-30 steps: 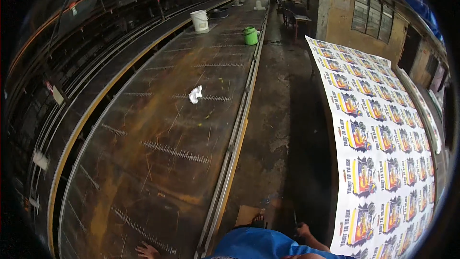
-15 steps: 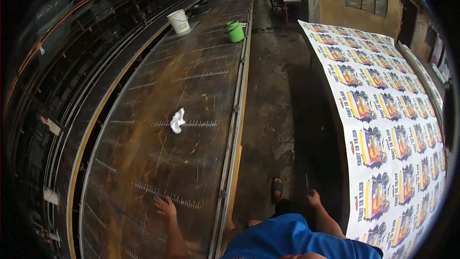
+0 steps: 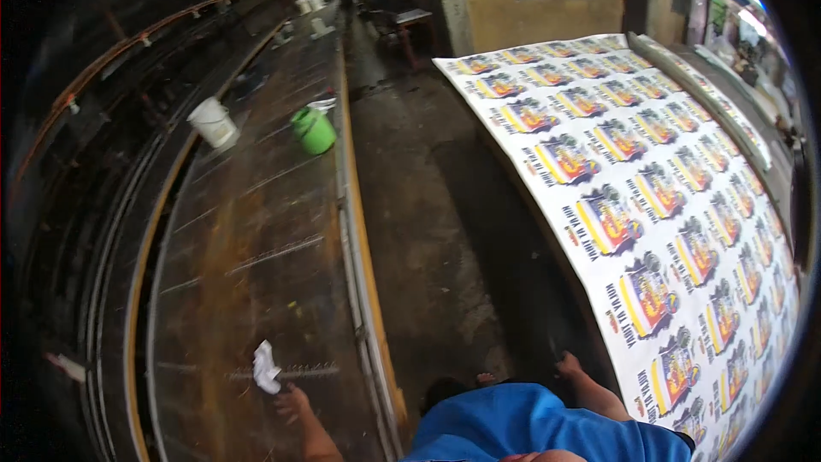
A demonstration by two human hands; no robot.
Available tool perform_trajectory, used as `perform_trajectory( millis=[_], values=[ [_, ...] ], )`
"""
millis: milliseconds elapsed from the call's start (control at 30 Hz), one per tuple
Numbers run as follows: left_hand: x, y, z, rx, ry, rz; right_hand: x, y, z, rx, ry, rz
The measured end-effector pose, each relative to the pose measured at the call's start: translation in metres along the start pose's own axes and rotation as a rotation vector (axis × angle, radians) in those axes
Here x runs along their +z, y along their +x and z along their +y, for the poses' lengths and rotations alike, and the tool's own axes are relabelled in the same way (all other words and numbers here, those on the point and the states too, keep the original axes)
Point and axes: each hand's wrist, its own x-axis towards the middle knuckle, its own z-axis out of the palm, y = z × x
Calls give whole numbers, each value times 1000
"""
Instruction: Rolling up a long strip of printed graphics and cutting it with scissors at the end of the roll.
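Note:
On the long dark table (image 3: pixel 231 308) to my left lies a crumpled white cloth or paper (image 3: pixel 266 368). Just on its near right side is my left hand (image 3: pixel 295 404), fingers apart and low over the tabletop; whether a fingertip touches the white piece I cannot tell. My right hand (image 3: pixel 568 365) hangs beside the printed sheet's edge at my right. It is closed on a thin, stick-like thing (image 3: pixel 553 345) that points up and away, blurred and too dark to name.
Farther along the left table stand a green container (image 3: pixel 313 130) and a white bucket (image 3: pixel 214 123). A metal rail (image 3: pixel 352 265) runs down its right edge. Across the dark aisle floor (image 3: pixel 410 205), a large white sheet with repeated colourful prints (image 3: pixel 556 197) covers the right table.
I have moved forward along the aisle, and the view has turned right. The white piece is now beside my left hand; my right hand still grips the thin thing.

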Motion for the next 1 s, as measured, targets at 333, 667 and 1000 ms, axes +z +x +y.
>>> perform_trajectory(
  millis=[333,667,1000],
  values=[
    [43,26,23,-225,432,325,71,85,-196,-159,463,-230],
    [-4,75,102,364,-233,488,59,233,-431,-243,176,-252],
    [-62,-51,552,1018,-1229,-230,10,351,-541,-152,332,2]
  ],
)
